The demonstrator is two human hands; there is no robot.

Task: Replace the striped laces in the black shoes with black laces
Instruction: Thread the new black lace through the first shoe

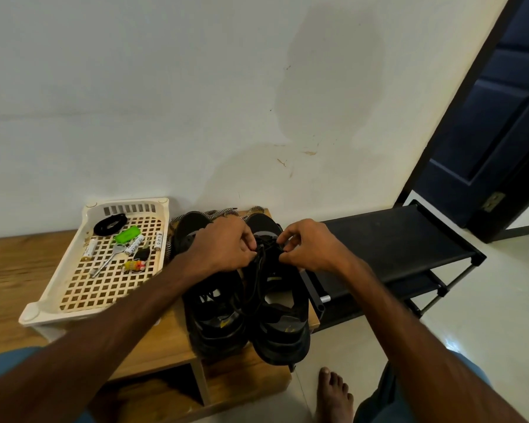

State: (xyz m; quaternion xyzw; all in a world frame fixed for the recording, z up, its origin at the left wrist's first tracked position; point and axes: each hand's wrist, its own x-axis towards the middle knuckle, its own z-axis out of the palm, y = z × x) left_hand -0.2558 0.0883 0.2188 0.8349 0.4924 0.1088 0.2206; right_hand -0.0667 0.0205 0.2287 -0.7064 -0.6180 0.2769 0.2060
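black lace (258, 271) trails along the right shoe (280, 328), whose length points away from the person. left hand (226, 247) and right hand (310, 247) pinch it in their fingers above that shoe's eyelets, equally near. striped laces (226, 212) lie behind the shoe.

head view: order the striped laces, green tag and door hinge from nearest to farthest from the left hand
1. striped laces, just behind the left hand
2. green tag, in the basket to its left
3. door hinge, far right
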